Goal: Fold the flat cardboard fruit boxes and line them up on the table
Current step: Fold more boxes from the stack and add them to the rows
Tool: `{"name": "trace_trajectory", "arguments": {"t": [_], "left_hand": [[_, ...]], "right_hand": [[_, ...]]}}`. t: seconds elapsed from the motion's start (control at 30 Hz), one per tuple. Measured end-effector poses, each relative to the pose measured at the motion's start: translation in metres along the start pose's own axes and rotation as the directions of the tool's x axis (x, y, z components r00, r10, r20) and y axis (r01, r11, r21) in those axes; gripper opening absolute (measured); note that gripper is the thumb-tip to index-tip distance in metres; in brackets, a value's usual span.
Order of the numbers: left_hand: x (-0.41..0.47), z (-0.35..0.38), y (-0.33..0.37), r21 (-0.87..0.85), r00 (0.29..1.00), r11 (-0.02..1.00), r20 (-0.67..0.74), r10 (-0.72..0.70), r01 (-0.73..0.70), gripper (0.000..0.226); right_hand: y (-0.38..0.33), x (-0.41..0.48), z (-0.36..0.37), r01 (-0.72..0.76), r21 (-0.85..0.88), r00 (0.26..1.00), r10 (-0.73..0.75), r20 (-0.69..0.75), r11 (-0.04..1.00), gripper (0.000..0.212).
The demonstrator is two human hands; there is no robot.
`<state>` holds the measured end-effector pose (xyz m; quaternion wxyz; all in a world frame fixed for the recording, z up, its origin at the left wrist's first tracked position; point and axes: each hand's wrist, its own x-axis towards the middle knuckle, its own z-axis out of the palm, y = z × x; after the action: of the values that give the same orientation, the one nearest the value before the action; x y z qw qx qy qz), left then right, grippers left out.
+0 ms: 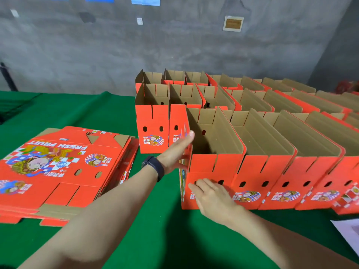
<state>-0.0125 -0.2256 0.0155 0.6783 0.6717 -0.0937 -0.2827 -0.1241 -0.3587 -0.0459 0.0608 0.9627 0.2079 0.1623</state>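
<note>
Fruit box (213, 167), red outside and plain brown inside, is standing upright with its top open at the left end of the front row (287, 171) of folded boxes on the green-covered table (165, 239), its right wall touching the next box in that row. The left hand (177, 152), with a dark wristwatch (153, 167) on its wrist, is pressing flat against the box's left side wall, its fingers straight and close together and curling round nothing. The right hand (211, 197) is lying flat on the box's front face, fingers straight and slightly spread, fingertips beside the oval holes, likewise grasping nothing. The front row is running off to the right, and further rows (250, 100) of open-topped boxes are standing behind it, packed side by side toward the grey wall (97, 55). A stack of flat boxes (58, 171) is lying on the table to the left, apart from the standing ones, printed side up with "FRESH FRUIT" reading upside down. A white sheet (347, 235) is showing at the table's right edge.
</note>
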Motion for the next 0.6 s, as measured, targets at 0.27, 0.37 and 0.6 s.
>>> {"name": "trace_trajectory", "arguments": {"t": [0.27, 0.37, 0.6], "left_hand": [[-0.035, -0.084, -0.052, 0.337, 0.939, 0.942, -0.321, 0.125, -0.01, 0.029], [-0.06, -0.144, -0.08, 0.572, 0.843, 0.804, -0.505, 0.186, 0.165, 0.028], [-0.105, -0.28, -0.12, 0.73, 0.78, 0.466, -0.613, 0.126, 0.499, 0.033]], "right_hand": [[-0.045, 0.057, -0.019, -0.327, 0.113, 0.924, 0.292, 0.247, 0.938, 0.039], [-0.066, 0.072, -0.015, -0.324, 0.259, 0.934, 0.266, 0.237, 0.91, 0.043], [-0.134, 0.14, 0.035, -0.469, 0.454, 0.836, 0.216, 0.504, 0.757, 0.051]]}}
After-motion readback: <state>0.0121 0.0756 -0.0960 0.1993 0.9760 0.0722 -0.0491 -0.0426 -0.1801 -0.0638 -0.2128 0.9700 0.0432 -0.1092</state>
